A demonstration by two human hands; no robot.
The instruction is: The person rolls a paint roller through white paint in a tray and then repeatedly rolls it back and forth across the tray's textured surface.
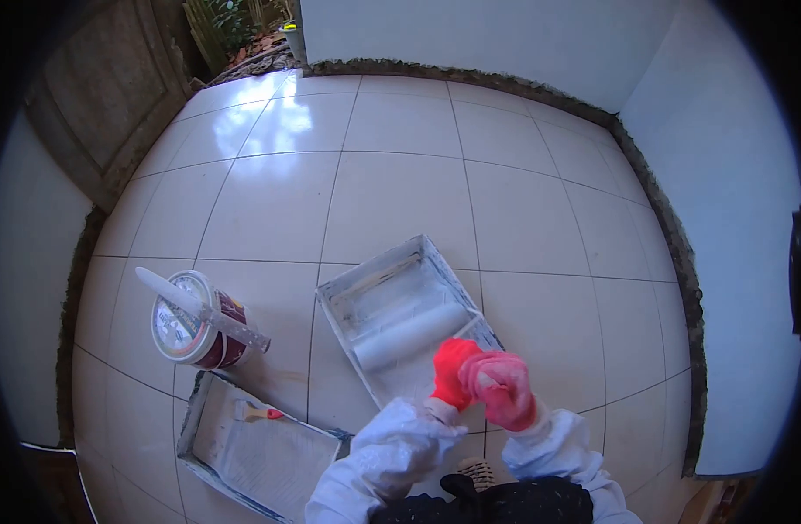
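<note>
My left hand (pixel 456 374), in a bright red glove, is closed and presses against my right hand (pixel 501 389), in a paler pink glove. The fingers of my right hand are curled too. What lies between or inside them is hidden. Just beyond both hands, a white-coated paint roller (pixel 411 335) rests across a paint-smeared tray (pixel 337 325); its handle does not show.
At left stands a paint bucket (pixel 226 334) with a long pale scraper (pixel 184 299) across its lid. A second tray (pixel 187 437) at lower left holds a red-handled brush (pixel 262 413). Walls border the tiled floor (pixel 400 201); a wooden door (pixel 103 96) is upper left.
</note>
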